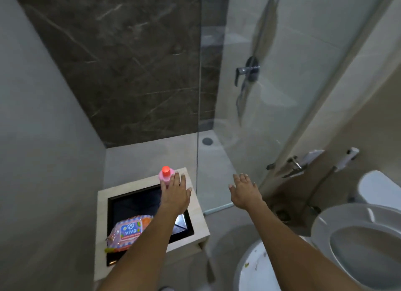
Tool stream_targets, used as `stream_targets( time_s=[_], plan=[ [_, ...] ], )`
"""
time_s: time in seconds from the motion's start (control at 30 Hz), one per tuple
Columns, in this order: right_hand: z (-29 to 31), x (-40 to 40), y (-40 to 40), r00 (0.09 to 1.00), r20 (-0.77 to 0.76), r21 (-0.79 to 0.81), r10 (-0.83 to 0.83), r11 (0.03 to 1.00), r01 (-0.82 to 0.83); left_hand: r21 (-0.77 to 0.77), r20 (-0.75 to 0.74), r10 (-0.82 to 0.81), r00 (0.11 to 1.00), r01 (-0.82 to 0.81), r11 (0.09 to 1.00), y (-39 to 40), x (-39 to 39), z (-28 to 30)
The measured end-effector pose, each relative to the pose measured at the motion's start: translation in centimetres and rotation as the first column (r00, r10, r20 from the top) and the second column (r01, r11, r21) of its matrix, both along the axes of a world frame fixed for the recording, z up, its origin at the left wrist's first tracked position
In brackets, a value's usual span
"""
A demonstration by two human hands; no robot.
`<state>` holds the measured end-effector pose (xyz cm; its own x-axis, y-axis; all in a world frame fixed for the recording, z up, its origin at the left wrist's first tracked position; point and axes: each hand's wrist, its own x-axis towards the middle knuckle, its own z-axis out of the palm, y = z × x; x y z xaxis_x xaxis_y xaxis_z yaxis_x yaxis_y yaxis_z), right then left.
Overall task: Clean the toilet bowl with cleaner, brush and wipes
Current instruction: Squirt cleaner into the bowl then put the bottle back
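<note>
A pink cleaner bottle (165, 175) with an orange-red cap stands at the far corner of a beige vanity top (149, 180). My left hand (175, 193) reaches over the dark square basin (123, 206), fingers spread and touching the bottle's side, not closed around it. A pink pack of wipes (128, 230) lies in the basin, partly under my left forearm. My right hand (244, 192) hovers open above the floor beside the glass panel. The toilet bowl (256, 267) sits at lower right, flecks of dirt inside, its seat (338, 236) raised. No brush is in view.
A clear glass shower panel (198, 117) rises just right of the vanity. Behind it are a floor drain (207, 141) and a shower valve (249, 69). A bidet sprayer (347, 159) hangs on the right wall. A grey wall bounds the left.
</note>
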<state>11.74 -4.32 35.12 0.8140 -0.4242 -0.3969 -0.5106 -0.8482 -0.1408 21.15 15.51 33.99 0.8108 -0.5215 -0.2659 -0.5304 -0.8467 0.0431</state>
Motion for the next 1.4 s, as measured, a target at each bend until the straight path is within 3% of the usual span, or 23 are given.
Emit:
stream_targets(
  time_s=[0.43,0.93,1.17,1.4],
  plan=[
    [-7.3,6.8,5.9,0.980,-0.050,0.056,0.190,0.981,-0.187,0.047,-0.103,0.187,0.977,-0.183,0.982,6.2,4.3,-6.4],
    [-21.0,14.7,10.4,0.987,-0.085,0.183,0.135,0.976,-0.117,0.138,-0.195,0.148,0.970,-0.122,0.983,10.8,12.8,-17.4],
    [-22.6,17.3,10.6,0.996,-0.026,0.194,0.086,0.978,-0.080,-0.008,-0.099,0.046,0.994,-0.047,0.999,9.1,17.3,-16.6],
    [-25.2,20.7,10.6,0.992,0.113,0.240,0.047,0.968,-0.073,-0.173,-0.031,-0.211,0.977,0.202,0.964,4.8,20.1,-15.4]
  ],
)
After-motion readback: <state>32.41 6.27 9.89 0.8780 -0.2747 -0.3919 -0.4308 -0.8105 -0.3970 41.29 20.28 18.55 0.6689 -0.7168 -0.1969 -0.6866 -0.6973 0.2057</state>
